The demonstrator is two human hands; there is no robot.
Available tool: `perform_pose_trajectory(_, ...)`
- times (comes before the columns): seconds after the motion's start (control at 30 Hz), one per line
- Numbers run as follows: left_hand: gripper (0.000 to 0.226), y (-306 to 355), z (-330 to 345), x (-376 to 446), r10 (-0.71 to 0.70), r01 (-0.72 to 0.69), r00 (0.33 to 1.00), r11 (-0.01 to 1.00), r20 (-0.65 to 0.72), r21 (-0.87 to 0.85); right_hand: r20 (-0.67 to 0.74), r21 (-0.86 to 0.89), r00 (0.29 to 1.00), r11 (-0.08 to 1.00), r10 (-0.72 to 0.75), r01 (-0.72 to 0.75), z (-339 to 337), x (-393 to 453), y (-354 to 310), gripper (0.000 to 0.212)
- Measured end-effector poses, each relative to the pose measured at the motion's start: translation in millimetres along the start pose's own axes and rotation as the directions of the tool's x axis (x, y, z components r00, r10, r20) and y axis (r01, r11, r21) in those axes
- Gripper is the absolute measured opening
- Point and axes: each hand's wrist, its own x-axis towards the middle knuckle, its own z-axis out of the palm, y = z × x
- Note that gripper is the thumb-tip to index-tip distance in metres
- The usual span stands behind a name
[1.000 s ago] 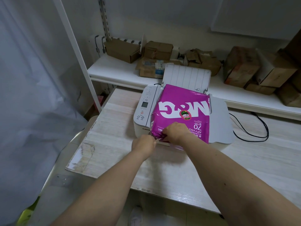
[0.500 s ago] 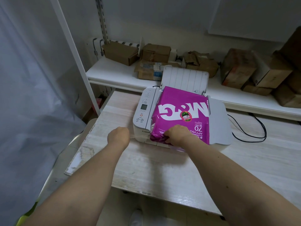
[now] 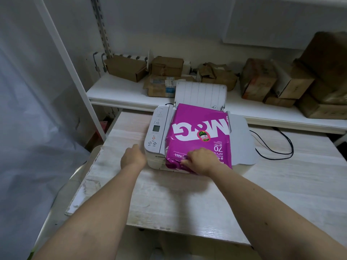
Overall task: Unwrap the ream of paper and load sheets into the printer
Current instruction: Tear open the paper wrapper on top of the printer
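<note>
Head view: a magenta ream of paper (image 3: 199, 136) lies flat on top of a white printer (image 3: 156, 139), its long axis running away from the person. The right hand (image 3: 200, 161) rests on the ream's near end, fingers pinching the crumpled wrapper there. The left hand (image 3: 132, 158) hovers just beside the printer's left corner, loosely curled and holding nothing, with the ream off to its right. The right hand is nearer the wrapper, so tearing likely starts from its grip
</note>
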Motion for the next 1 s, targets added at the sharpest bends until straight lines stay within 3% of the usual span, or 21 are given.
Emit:
perform_pose_trajectory(0.1, 0.035, 6.0, 3.4, -8.6, -0.028, 0.033, 0.996, 0.998, -0.086, 0.057, -0.044, -0.036, 0.999, 0.999, 0.028, -0.030, 4.1, -13.4, 5.8, 0.039)
perform_pose_trajectory(0.27, 0.033, 16.8, 17.6, -25.4, -0.037, 0.021, 0.989, 0.994, -0.144, -0.105, -0.240, -0.051, 0.969, 0.996, 0.053, -0.067, 22.9, -37.0, 10.0, 0.045)
perform_pose_trajectory(0.33, 0.027, 22.3, 23.6, -37.4, 0.018, -0.042, 0.974, 0.994, -0.225, -0.103, -0.284, -0.114, 0.959, 0.992, 0.026, -0.061, 32.6, -43.8, 9.2, 0.031)
perform_pose_trajectory(0.4, 0.020, 27.1, 30.7, -49.5, 0.188, -0.208, 0.934, 0.978, -0.305, -0.033, -0.266, -0.186, 0.964, 0.982, -0.013, -0.038, 39.9, -51.2, 5.2, 0.028)
perform_pose_trajectory(0.47, 0.008, 30.1, 41.5, -60.1, 0.476, -0.489, 0.806, 0.870, -0.351, 0.056, -0.260, -0.222, 0.964, 0.975, -0.054, -0.006, 47.0, -55.2, 4.1, 0.035)
perform_pose_trajectory(0.53, 0.007, 33.5, 53.5, -72.8, 0.723, -0.717, 0.613, 0.678, -0.318, 0.161, -0.260, -0.264, 0.959, 0.964, -0.108, 0.037, 51.6, -58.0, 2.2, 0.032)
perform_pose_trajectory(0.57, 0.009, 35.3, 59.1, -79.0, 0.797, -0.780, 0.534, 0.593, -0.281, 0.202, -0.252, -0.271, 0.959, 0.961, -0.127, 0.056, 51.5, -60.2, 0.2, 0.030)
perform_pose_trajectory(0.63, 0.015, 39.1, 67.1, -89.7, 0.866, -0.832, 0.457, 0.497, -0.206, 0.245, -0.257, -0.254, 0.956, 0.964, -0.142, 0.075, 54.7, -63.6, -3.1, 0.025)
perform_pose_trajectory(0.77, 0.023, 37.7, 77.5, -95.2, 0.861, -0.829, 0.508, 0.498, -0.028, 0.254, -0.242, -0.183, 0.967, 0.983, -0.077, 0.033, 62.0, -71.0, -3.9, 0.022)
perform_pose_trajectory(0.9, 0.031, 34.0, 77.0, -98.1, 0.749, -0.752, 0.648, 0.597, 0.142, 0.279, -0.142, -0.216, 0.987, 0.976, -0.072, 0.040, 60.1, -78.0, -2.0, 0.025)
perform_pose_trajectory(1.0, 0.035, 32.5, 80.2, -100.2, 0.668, -0.703, 0.711, 0.676, 0.219, 0.221, -0.088, -0.167, 0.995, 0.984, 0.042, -0.057, 61.5, -82.3, -4.2, 0.032)
